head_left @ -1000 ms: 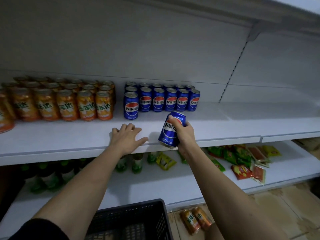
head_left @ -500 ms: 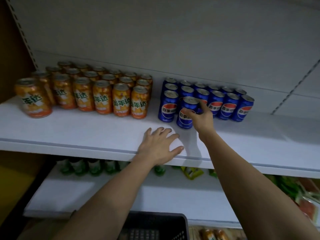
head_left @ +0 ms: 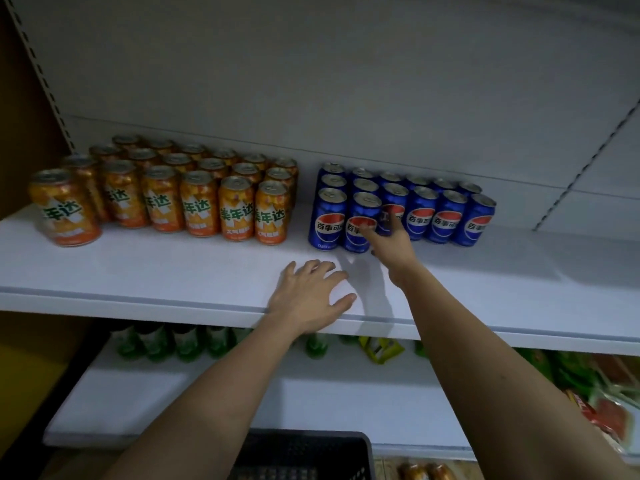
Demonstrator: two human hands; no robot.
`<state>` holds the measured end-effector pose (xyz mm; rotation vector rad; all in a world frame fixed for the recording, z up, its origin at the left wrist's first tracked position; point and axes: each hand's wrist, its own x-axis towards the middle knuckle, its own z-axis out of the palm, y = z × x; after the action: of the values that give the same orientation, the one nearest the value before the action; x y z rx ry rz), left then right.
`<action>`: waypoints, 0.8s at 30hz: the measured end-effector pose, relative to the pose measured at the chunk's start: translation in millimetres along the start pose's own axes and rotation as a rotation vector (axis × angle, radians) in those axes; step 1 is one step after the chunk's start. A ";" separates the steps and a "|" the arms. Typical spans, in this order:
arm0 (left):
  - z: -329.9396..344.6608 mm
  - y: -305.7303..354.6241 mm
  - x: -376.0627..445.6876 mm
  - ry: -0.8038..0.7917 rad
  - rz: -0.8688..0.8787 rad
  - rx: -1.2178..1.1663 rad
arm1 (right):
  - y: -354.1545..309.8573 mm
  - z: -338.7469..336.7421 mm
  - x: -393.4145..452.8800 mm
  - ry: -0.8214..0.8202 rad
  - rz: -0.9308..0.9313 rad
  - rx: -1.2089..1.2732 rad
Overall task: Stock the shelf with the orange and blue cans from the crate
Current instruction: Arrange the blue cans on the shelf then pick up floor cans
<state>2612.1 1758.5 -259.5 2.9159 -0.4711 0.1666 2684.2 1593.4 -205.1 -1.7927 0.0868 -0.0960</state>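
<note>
Blue cans (head_left: 450, 216) stand in rows on the white shelf (head_left: 173, 271), right of a block of orange cans (head_left: 197, 206). My right hand (head_left: 391, 244) reaches in with fingers spread, fingertips touching the front of the second blue can (head_left: 358, 233) in the front row; that can stands upright on the shelf. My left hand (head_left: 311, 296) lies flat, palm down, on the shelf's front edge, holding nothing. The dark plastic crate (head_left: 304, 452) shows at the bottom edge; its contents are hidden.
The shelf is bare to the right of the blue cans. On the lower shelf stand green bottles (head_left: 156, 341), with snack packets (head_left: 606, 393) to the right. Two orange cans (head_left: 422, 472) lie on the floor beside the crate.
My right hand carried a blue can up to the shelf, set it in the front row beside the leftmost can, and loosened its fingers. The view swung left. My left hand stayed put.
</note>
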 end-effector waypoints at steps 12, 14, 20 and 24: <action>-14.4 36.0 0.7 -0.202 -0.171 -0.049 | -21.9 -131.6 -125.6 0.001 0.138 -0.156; -19.7 65.9 0.8 -0.158 -0.152 -0.161 | -19.5 -162.8 -143.6 0.061 0.156 -0.142; -24.7 191.0 -4.6 -0.118 0.043 -0.692 | -2.3 -233.2 -192.5 0.179 0.185 -0.156; -9.5 263.9 -4.3 -0.270 0.140 -0.828 | 19.8 -268.2 -216.9 0.252 0.189 -0.173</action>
<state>2522.4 1515.5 -208.1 2.0945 -0.6035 -0.3332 2438.4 1353.2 -169.1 -1.9279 0.4555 -0.1832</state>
